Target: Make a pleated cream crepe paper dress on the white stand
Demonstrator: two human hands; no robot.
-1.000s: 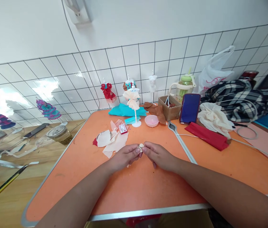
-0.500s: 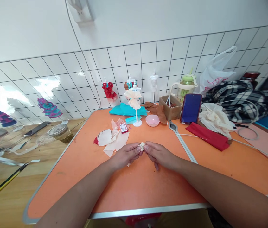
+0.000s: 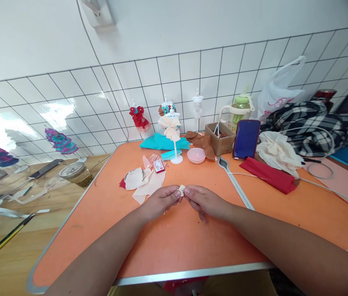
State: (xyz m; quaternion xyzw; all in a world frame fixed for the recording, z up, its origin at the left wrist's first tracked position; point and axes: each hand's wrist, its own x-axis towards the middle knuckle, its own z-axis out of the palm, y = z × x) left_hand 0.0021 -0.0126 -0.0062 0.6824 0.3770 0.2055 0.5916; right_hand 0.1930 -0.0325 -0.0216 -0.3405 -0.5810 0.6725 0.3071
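Note:
Between my fingertips, over the orange table (image 3: 161, 246), is a small gathered piece of cream crepe paper (image 3: 181, 190). My left hand (image 3: 166, 199) pinches it from the left, thumb on top. My right hand (image 3: 203, 199) grips its right side with thumb and fingertips; the lower fingers curl beneath. Beyond the hands stands a small white mannequin (image 3: 175, 148) in a cream ruffled dress (image 3: 170, 123). Left of the hands lie cream paper scraps (image 3: 149, 187) and a small red-and-white box (image 3: 158, 166).
A pink bowl (image 3: 196, 156), a cardboard box (image 3: 220, 139) and a phone (image 3: 246, 139) stand toward the back. Red paper (image 3: 268, 174) and crumpled cream paper (image 3: 277, 152) lie right. Dressed mannequins line the tiled wall. On the wooden table, left, are a jar (image 3: 77, 173) and a yellow-black cutter (image 3: 10, 236).
The view has shifted slightly, so everything sits a little further left. Both hands keep their pinch on the cream paper, with only a slight shift of the fingers.

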